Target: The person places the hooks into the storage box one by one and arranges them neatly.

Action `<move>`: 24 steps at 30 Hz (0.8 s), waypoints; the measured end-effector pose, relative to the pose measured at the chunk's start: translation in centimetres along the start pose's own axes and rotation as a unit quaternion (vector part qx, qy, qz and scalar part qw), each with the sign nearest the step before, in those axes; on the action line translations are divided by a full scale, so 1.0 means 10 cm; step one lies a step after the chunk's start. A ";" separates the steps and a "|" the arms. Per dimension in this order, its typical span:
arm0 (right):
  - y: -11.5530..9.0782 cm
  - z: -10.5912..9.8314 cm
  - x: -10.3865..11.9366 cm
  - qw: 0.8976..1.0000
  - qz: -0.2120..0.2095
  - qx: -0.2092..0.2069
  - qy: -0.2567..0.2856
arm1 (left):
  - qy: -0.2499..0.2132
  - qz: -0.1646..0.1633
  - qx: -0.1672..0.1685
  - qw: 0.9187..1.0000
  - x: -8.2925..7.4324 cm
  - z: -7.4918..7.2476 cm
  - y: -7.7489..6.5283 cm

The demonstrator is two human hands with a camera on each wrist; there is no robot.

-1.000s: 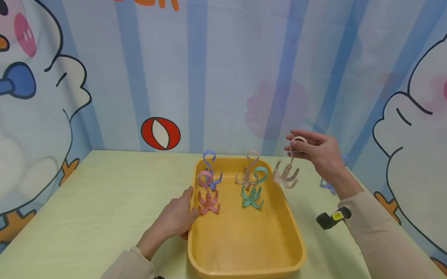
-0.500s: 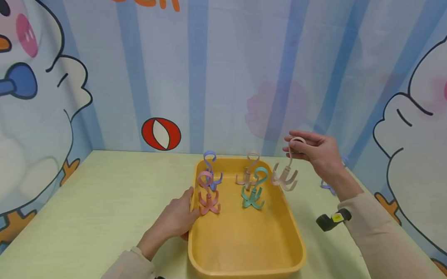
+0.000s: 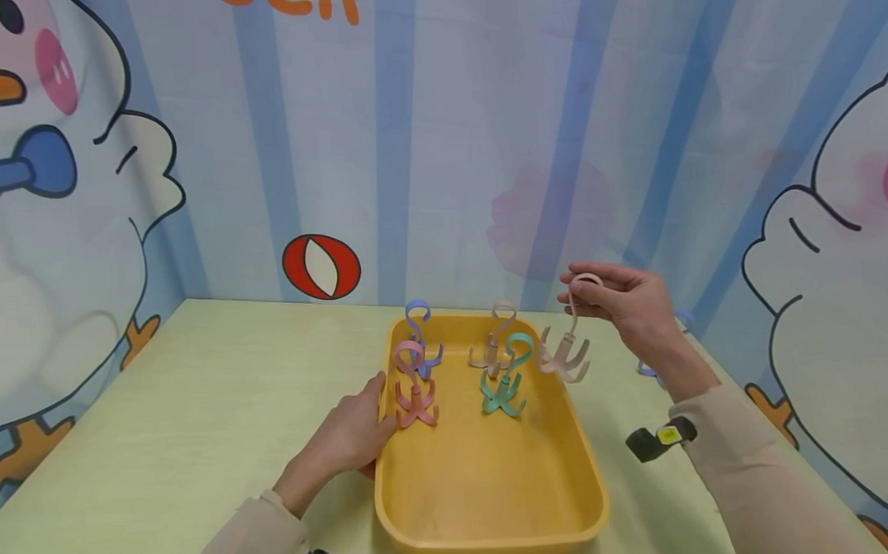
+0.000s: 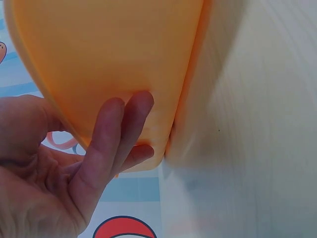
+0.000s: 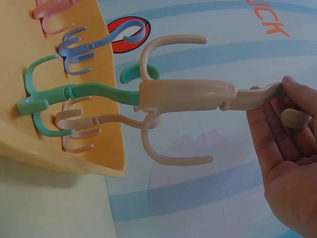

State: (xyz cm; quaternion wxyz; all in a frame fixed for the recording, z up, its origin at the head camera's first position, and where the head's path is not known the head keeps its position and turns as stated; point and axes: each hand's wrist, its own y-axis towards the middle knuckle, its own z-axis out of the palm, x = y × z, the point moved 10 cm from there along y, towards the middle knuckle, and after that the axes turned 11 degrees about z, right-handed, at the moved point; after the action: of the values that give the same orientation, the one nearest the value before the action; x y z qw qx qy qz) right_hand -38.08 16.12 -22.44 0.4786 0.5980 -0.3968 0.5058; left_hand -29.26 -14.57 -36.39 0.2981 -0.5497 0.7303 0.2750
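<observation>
My right hand (image 3: 627,302) pinches the curved top of a beige four-pronged rotating hook (image 3: 564,354) between thumb and fingers. The hook hangs with prongs down, overlapping the tray's right rim in the head view. In the right wrist view, the beige hook's stem (image 5: 188,94) points at the tray. My left hand (image 3: 350,430) holds the left wall of the yellow tray (image 3: 491,498), thumb over the rim and fingers on the outer wall (image 4: 109,44). Inside the tray stand a pink hook (image 3: 416,405), a blue hook (image 3: 424,365), a green hook (image 3: 502,396) and a pinkish-beige hook (image 3: 492,355).
Another blue hook (image 3: 649,373) lies on the table to the right, partly hidden behind my right wrist. The pale green table (image 3: 269,367) meets a striped curtain (image 3: 453,144) with duck pictures behind the tray.
My right hand has drifted slightly left and down with the beige hook, toward the tray's right rim. The left hand keeps its hold on the tray.
</observation>
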 end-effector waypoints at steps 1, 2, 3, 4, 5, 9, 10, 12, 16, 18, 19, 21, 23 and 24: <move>0.00 0.01 0.00 1.000 -0.001 0.001 0.000 | 0.001 0.000 0.000 1.000 0.00 0.00 0.00; -0.01 0.02 0.01 1.000 -0.001 0.002 0.000 | 0.002 0.000 0.001 1.000 0.00 0.00 0.00; -0.01 0.03 0.02 1.000 -0.002 0.003 -0.001 | 0.003 -0.001 0.001 1.000 0.00 0.00 0.00; -0.01 0.04 0.02 1.000 -0.003 0.005 -0.002 | 0.004 -0.002 0.001 1.000 0.00 0.00 0.00; -0.02 0.05 0.02 1.000 -0.004 0.006 -0.001 | 0.005 -0.001 0.001 1.000 0.00 0.00 0.00; -0.03 0.08 0.04 1.000 -0.007 0.010 0.000 | 0.002 -0.003 0.003 1.000 0.00 0.00 0.00; -0.03 0.09 0.04 1.000 -0.008 0.011 0.000 | 0.001 -0.004 0.003 1.000 0.01 0.00 0.00; -0.04 0.11 0.04 1.000 -0.009 0.011 -0.004 | 0.000 -0.005 0.005 1.000 0.01 0.01 0.00; -0.04 0.14 0.05 1.000 -0.008 0.009 -0.018 | -0.003 -0.006 0.006 1.000 0.02 0.01 0.00; -0.04 0.15 0.05 1.000 -0.006 0.009 -0.022 | 0.001 -0.004 0.006 1.000 0.01 0.01 0.00; -0.04 0.16 0.05 1.000 -0.004 0.009 -0.024 | 0.003 -0.002 0.005 1.000 0.01 0.01 0.00; -0.04 0.19 0.05 1.000 -0.001 0.009 -0.026 | 0.009 0.002 0.004 1.000 0.00 0.00 -0.01; -0.05 0.22 0.04 1.000 0.003 0.011 -0.029 | 0.014 0.005 0.003 1.000 0.00 -0.01 -0.01; -0.05 0.23 0.04 0.999 0.005 0.012 -0.031 | 0.015 0.005 0.002 1.000 0.00 -0.01 -0.01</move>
State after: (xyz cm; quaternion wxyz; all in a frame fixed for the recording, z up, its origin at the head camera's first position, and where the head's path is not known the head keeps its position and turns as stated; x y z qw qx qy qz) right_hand -37.00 13.98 -22.17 0.4566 0.6170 -0.4084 0.4941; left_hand -29.19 -14.63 -36.31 0.2869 -0.5493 0.7383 0.2664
